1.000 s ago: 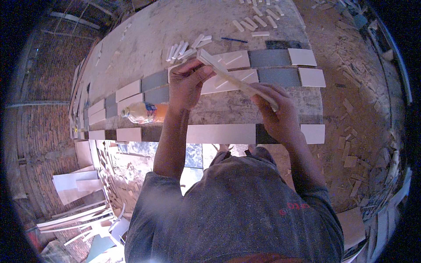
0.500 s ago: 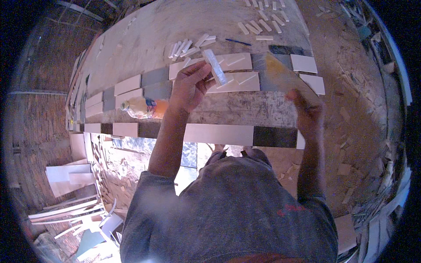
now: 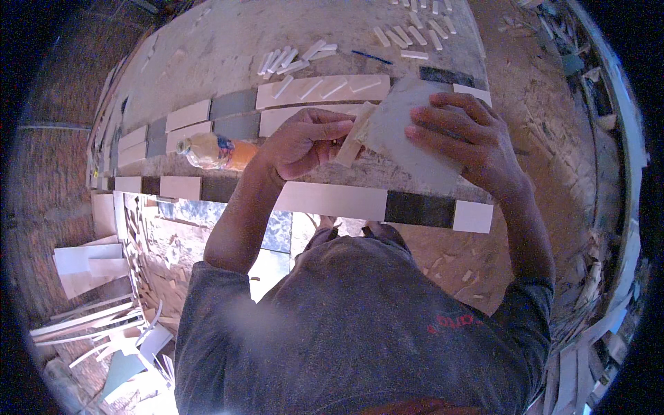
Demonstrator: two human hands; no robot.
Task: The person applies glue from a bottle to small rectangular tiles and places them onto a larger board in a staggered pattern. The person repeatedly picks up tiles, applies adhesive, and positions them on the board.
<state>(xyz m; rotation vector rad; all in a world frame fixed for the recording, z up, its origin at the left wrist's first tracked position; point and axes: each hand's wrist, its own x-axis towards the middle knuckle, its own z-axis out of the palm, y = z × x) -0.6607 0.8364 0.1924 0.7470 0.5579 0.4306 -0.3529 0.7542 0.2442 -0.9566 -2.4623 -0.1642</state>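
Note:
My left hand (image 3: 304, 144) is closed, pinching a short narrow strip (image 3: 355, 135) between thumb and fingers; its tan face shows. My right hand (image 3: 465, 130) grips a thin flat sheet (image 3: 395, 124), pale grey on the face that shows. The sheet's left edge meets or overlaps the strip; exact contact is hard to make out. Both are held above the table's near part. Behind them lies a pale panel (image 3: 266, 95) with several short white strips (image 3: 311, 87) set slantwise on it. A second pale panel (image 3: 271, 123) is partly hidden by my left hand.
A bottle with orange liquid (image 3: 238, 156) lies on its side left of my left forearm. Farther back are a blue pen (image 3: 372, 57) and several loose white strips (image 3: 278, 61). Pale and dark pieces line the table's near edge (image 3: 332, 197). Offcuts (image 3: 90, 321) are piled at lower left.
My right hand has come left with the sheet, bringing it against or over the strip. The strip has turned, showing tan instead of its shiny whitish face. The view has shifted slightly.

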